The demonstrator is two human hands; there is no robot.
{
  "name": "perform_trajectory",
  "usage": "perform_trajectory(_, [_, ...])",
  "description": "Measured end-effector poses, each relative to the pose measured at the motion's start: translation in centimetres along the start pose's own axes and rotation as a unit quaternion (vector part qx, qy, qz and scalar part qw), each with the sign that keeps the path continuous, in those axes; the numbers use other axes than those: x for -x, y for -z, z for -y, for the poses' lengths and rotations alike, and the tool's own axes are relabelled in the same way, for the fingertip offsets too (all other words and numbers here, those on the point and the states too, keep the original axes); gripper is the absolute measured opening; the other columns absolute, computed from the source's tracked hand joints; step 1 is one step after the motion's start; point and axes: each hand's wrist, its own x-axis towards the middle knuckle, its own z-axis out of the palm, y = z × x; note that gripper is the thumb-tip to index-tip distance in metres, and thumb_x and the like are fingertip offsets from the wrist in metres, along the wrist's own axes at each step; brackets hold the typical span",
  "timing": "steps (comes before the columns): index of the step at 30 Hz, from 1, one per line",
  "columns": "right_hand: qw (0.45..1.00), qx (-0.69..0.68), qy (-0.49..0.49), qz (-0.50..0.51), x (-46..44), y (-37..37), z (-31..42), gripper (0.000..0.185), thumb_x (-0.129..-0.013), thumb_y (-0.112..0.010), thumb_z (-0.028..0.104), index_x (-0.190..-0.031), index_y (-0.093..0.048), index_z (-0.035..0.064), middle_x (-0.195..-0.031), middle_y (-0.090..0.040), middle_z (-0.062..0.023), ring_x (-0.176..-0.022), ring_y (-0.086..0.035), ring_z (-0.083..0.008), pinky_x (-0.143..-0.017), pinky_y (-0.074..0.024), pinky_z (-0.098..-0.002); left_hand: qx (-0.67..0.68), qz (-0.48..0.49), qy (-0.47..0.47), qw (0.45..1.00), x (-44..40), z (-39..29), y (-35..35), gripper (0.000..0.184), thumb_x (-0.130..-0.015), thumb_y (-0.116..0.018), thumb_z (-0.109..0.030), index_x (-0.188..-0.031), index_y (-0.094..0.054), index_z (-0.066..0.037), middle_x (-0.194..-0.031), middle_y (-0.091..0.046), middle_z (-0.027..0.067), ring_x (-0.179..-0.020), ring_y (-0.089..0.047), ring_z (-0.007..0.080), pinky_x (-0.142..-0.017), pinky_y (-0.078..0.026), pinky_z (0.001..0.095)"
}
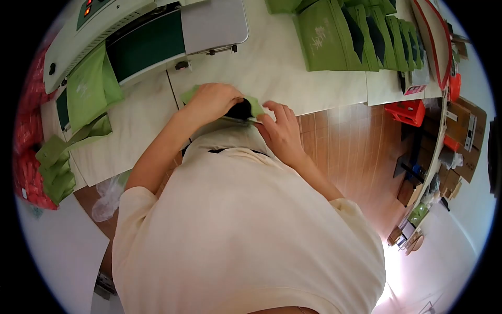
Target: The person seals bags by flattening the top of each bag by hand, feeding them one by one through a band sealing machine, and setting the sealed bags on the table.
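A green pouch (254, 106) lies at the table's near edge in front of my body, its dark mouth spread apart. My left hand (217, 99) is closed over the pouch's left side, with its fingertips curled at the mouth; part of the pouch is hidden under it. At the right rim, my right hand (282, 128) pinches the pouch's edge between the thumb and fingers.
A conveyor-type machine (146, 44), probably a bag sealer, stands at the upper left, with a green pouch (91, 86) along its front. More green pouches (334, 39) stand in a row at the upper right. Red packages (29, 131) lie far left; a red crate (408, 111) is at right.
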Motion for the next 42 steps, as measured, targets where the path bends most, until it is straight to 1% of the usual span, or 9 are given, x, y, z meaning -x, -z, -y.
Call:
perform_trajectory(3, [0.997, -0.076, 0.004, 0.0, -1.2, -1.0, -0.3, 0.025, -0.072, -0.068, 0.011, -0.092, -0.054, 0.0074, -0.093, -0.057, -0.0089, -0.088, -0.054, -0.0256, -0.073, -0.0427, -0.0349, 0.004, 0.089, 0.007, 0.996, 1.2, -1.0, 0.4, 0.019, -0.079, -0.058, -0.011, -0.096, -0.066, -0.007, -0.091, -0.066, 0.0111, -0.084, -0.06, 0.0305, -0.074, -0.048, 0.0397])
perform_trajectory(7, [0.991, -0.01, 0.086, 0.107, -0.6, -3.1, -1.6, 0.019, -0.072, -0.067, 0.008, -0.088, -0.056, 0.0062, -0.075, -0.058, -0.0072, -0.07, -0.057, -0.0243, -0.062, -0.0435, -0.0364, 0.044, 0.003, -0.065, 0.997, 3.8, 0.1, -0.6, 0.019, -0.081, -0.06, -0.017, -0.096, -0.066, -0.007, -0.09, -0.066, 0.0093, -0.089, -0.059, 0.0277, -0.08, -0.046, 0.0377])
perform_trajectory(12, [0.986, 0.008, 0.082, 0.143, -4.0, -2.0, -0.2, 0.016, -0.07, -0.067, 0.008, -0.077, -0.053, 0.0077, -0.071, -0.055, -0.0057, -0.064, -0.055, -0.0234, -0.057, -0.043, -0.0353, 0.03, -0.184, 0.013, 0.982, 9.2, 2.7, 4.2, 0.061, -0.07, -0.072, -0.037, -0.121, -0.053, -0.01, -0.12, -0.054, 0.0118, -0.111, -0.048, 0.0309, -0.097, -0.037, 0.0404])
perform_trajectory(15, [0.989, -0.021, 0.076, 0.124, -4.9, -2.1, 0.5, 0.023, -0.068, -0.072, 0.012, -0.074, -0.05, 0.0071, -0.069, -0.054, -0.0055, -0.061, -0.055, -0.0234, -0.054, -0.0426, -0.034, 0.044, -0.115, 0.065, 0.99, 11.8, 3.9, 4.1, 0.083, -0.062, -0.078, -0.038, -0.131, -0.043, -0.011, -0.128, -0.047, 0.0117, -0.116, -0.044, 0.0314, -0.1, -0.033, 0.0411])
perform_trajectory(22, [0.978, 0.03, 0.055, 0.199, -5.5, -2.6, -0.1, 0.028, -0.069, -0.074, 0.021, -0.073, -0.05, 0.0067, -0.065, -0.055, -0.0063, -0.062, -0.055, -0.0239, -0.056, -0.044, -0.0351, 0.146, -0.095, 0.08, 0.981, 11.6, 8.2, 3.3, 0.059, -0.061, -0.078, -0.018, -0.114, -0.053, -0.008, -0.126, -0.051, 0.0082, -0.115, -0.047, 0.0269, -0.099, -0.034, 0.0399])
perform_trajectory(28, [0.969, 0.039, 0.088, 0.227, -5.8, -1.8, -0.4, 0.025, -0.07, -0.073, 0.026, -0.072, -0.055, 0.0082, -0.063, -0.055, -0.0066, -0.064, -0.056, -0.0242, -0.06, -0.0449, -0.0353, 0.02, -0.063, -0.136, 0.988, 8.7, 9.9, 4.2, 0.021, -0.064, -0.075, -0.015, -0.08, -0.066, -0.005, -0.117, -0.057, 0.0005, -0.111, -0.05, 0.0227, -0.099, -0.036, 0.0394])
perform_trajectory(34, [0.941, 0.06, 0.124, 0.31, -4.7, -1.1, -1.1, 0.021, -0.07, -0.07, 0.022, -0.067, -0.054, 0.0082, -0.059, -0.053, -0.005, -0.062, -0.056, -0.0237, -0.06, -0.0444, -0.0349, -0.006, 0.03, -0.179, 0.983, 6.7, 10.9, 5.1, 0.029, -0.064, -0.077, -0.026, -0.063, -0.056, -0.005, -0.09, -0.061, 0.0045, -0.09, -0.057, 0.0234, -0.082, -0.047, 0.0316])
perform_trajectory(37, [0.932, 0.08, 0.123, 0.331, -5.3, 1.4, 0.2, 0.014, -0.069, -0.066, 0.013, -0.065, -0.053, 0.0084, -0.06, -0.051, -0.004, -0.064, -0.055, -0.0227, -0.061, -0.0441, -0.0338, 0.034, -0.226, -0.287, 0.93, 8.3, 9.9, 5.3, 0.031, -0.053, -0.082, -0.017, -0.062, -0.055, -0.005, -0.081, -0.062, 0.0082, -0.08, -0.061, 0.0248, -0.071, -0.049, 0.0361])
perform_trajectory(42, [0.919, 0.071, 0.204, 0.329, -6.4, -0.2, 1.8, 0.012, -0.066, -0.062, 0.003, -0.069, -0.05, 0.0055, -0.078, -0.05, -0.0061, -0.074, -0.053, -0.0235, -0.064, -0.0446, -0.0332, 0.022, -0.312, -0.231, 0.921, 11.3, 13.1, 0.2, 0.028, -0.057, -0.076, -0.002, -0.066, -0.05, -0.004, -0.078, -0.06, 0.0095, -0.078, -0.061, 0.0265, -0.067, -0.05, 0.0358])
